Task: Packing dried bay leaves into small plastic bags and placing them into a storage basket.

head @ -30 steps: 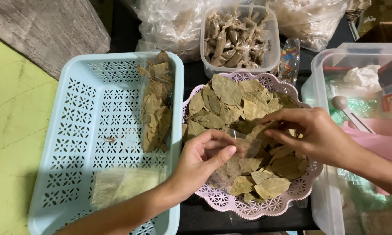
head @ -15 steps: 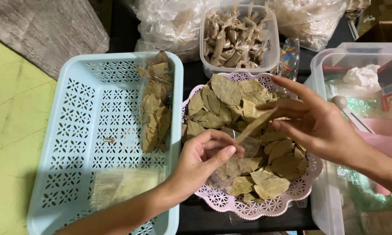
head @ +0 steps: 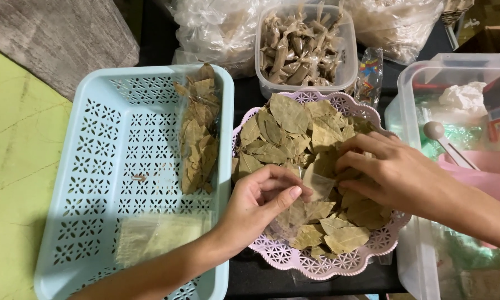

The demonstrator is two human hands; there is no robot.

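Observation:
A pink lacy basket (head: 338, 268) holds a heap of dried brown-green leaves (head: 286, 119). My left hand (head: 258, 203) reaches in from the lower left and pinches a small clear plastic bag (head: 297, 214) over the basket, with some leaves inside it. My right hand (head: 394, 175) comes in from the right, its fingers curled on a leaf (head: 316, 180) right at the bag's mouth, close to my left thumb. Whether the leaf is inside the bag I cannot tell.
A light blue perforated basket (head: 94, 166) on the left holds filled leaf packets (head: 197, 133) and a stack of empty clear bags (head: 155, 236). A clear tub of wrapped pieces (head: 302, 44) and plastic sacks (head: 216, 28) stand behind. A clear box (head: 422, 111) with a white spoon (head: 444, 141) is on the right.
My right hand lifted a leaf out of the heap, then came down and left to the bag held in my left hand. My left hand stayed in place.

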